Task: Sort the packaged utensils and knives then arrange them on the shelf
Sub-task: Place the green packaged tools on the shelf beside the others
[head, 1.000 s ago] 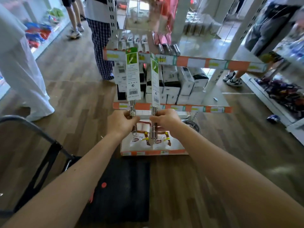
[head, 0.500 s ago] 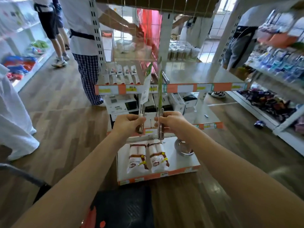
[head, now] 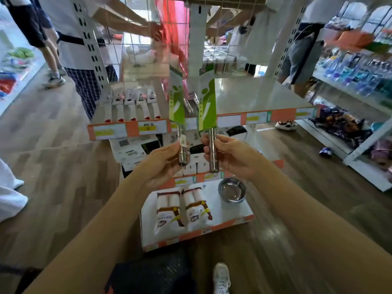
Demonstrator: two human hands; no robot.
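floor: wood planks [head: 53,166] | furniture: white metal shelving [head: 196,49] | light: daylight windows [head: 360,15]

Both forearms [head: 84,240] are bare, and one foot wears a pale grey sneaker [head: 221,279].

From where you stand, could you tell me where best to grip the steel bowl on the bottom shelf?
Probably at the rim nearest you, from above and in front: the steel bowl sits upright, mouth open, on the bottom shelf, apart from the roll packs to its left, and its smooth rounded wall offers little else to pinch.
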